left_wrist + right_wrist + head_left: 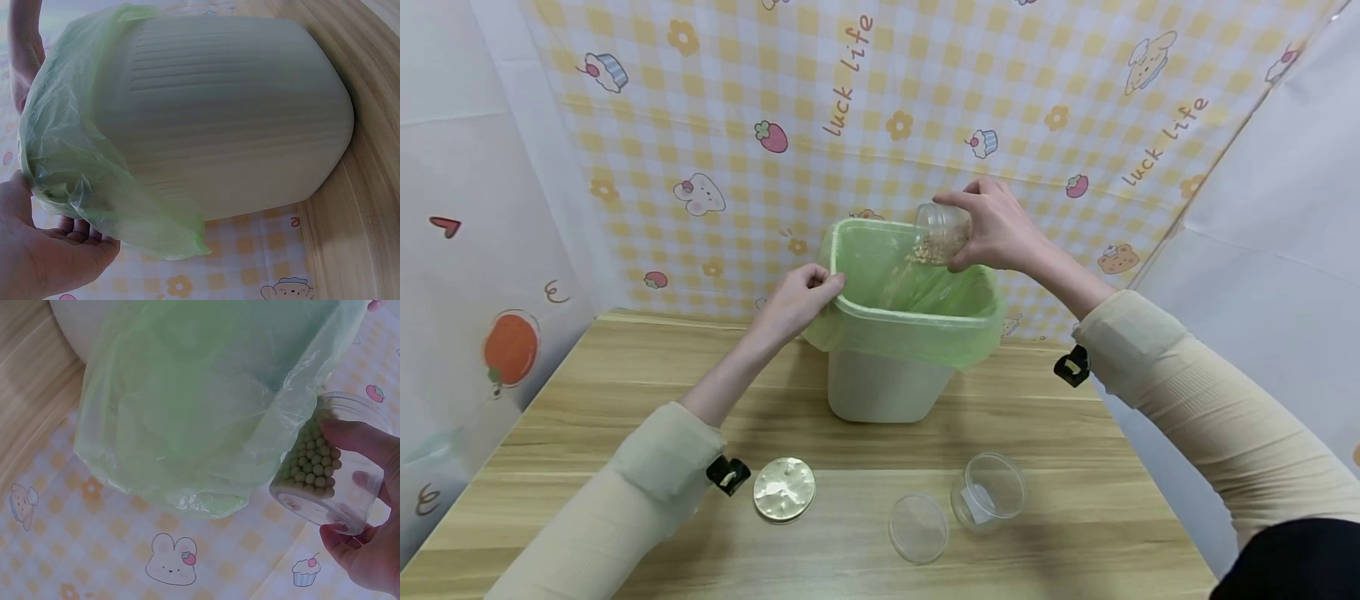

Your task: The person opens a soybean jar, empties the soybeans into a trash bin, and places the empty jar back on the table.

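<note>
A pale trash bin [887, 387] stands upright on the table, lined with a green plastic bag [917, 337] folded over its rim. My left hand [801, 296] pinches the bag-covered rim at the left corner; in the left wrist view, that hand's fingers [81, 231] curl beside the bag. My right hand [996, 225] grips a clear jar [942, 229], tilted with its mouth toward the bin's inside. Small round pea-like balls [312, 459] lie along the jar's lower side in the right wrist view. Some of them spill from its mouth into the bin.
Nearer on the wooden table [850, 575] lie a shiny gold lid [784, 490] and a clear round lid [918, 528]. Beside the clear lid is a clear cup [1000, 492] with a white label. A yellow checked cloth [715, 150] hangs behind the bin.
</note>
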Available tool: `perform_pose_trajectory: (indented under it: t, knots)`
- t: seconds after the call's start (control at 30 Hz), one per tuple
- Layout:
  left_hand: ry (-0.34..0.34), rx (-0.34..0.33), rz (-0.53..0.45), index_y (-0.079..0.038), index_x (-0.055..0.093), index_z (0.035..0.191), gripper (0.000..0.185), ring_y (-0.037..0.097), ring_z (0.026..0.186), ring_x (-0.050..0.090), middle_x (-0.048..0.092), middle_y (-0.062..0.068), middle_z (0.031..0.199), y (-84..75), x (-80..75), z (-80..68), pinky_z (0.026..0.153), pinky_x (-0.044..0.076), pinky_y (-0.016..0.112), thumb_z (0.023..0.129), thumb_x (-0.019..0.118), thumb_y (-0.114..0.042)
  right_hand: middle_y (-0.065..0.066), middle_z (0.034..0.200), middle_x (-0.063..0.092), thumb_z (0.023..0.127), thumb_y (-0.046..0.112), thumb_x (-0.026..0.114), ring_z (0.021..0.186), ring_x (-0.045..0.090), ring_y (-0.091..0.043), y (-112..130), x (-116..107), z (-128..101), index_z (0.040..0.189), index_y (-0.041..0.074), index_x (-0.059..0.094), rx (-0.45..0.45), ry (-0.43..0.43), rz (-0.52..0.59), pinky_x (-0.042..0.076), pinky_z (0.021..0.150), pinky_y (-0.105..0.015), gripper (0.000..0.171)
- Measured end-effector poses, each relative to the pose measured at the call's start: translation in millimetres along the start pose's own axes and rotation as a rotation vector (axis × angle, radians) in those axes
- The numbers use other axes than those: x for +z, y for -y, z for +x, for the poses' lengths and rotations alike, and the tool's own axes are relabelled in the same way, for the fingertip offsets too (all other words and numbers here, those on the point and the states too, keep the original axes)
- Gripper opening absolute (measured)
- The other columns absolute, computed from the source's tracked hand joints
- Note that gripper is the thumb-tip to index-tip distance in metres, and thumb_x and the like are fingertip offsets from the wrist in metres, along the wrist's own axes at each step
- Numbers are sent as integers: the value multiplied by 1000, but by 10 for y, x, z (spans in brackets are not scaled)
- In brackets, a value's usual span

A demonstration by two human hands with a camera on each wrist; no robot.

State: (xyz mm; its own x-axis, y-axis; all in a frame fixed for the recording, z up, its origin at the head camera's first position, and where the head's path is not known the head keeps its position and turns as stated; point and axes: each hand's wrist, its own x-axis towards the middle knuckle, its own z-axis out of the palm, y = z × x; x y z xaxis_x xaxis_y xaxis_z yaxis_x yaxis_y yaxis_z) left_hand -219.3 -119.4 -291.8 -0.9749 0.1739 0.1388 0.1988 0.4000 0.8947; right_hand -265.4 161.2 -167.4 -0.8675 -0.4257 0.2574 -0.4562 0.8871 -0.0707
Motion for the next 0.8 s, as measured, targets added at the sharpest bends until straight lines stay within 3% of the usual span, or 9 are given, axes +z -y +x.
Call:
perform_pose_trajectory:
  t: [0.8]
  knots:
    - [2,-1,7,-8,60,106,37,20,81,49,54,3,91,14,-5,4,72,42,31,101,53,-45,-22,139,47,66,15,88,131,38,-40,56,-33,-12,150,19,53,3,36,-29,43,98,-58,91]
